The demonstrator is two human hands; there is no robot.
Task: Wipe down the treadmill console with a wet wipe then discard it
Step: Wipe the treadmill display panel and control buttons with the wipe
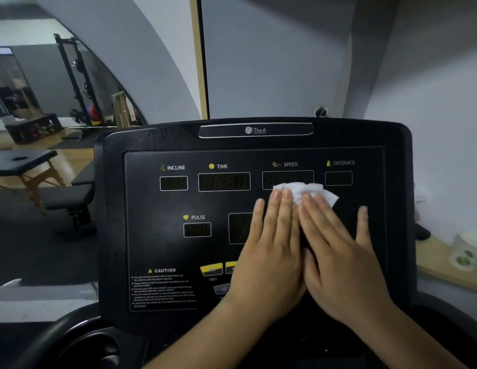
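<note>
The black treadmill console [157, 198] fills the middle of the head view, with dark displays labelled INCLINE, TIME, SPEED, DISTANCE and PULSE. A crumpled white wet wipe [308, 191] lies on the panel just below the SPEED display. My left hand [269, 251] and my right hand [338, 257] lie flat side by side on the panel, fingers straight. The fingertips of both hands press on the wipe's lower edge. Most of the wipe shows above the fingers. The hands hide the central display and some yellow buttons.
A round white tub [469, 251] stands on a wooden ledge [445, 272] at the right. A black massage table [21, 162] with wooden legs and a weight bench [69, 201] stand at the left. A mirror shows a rack [72, 73]. The grey wall is close behind the console.
</note>
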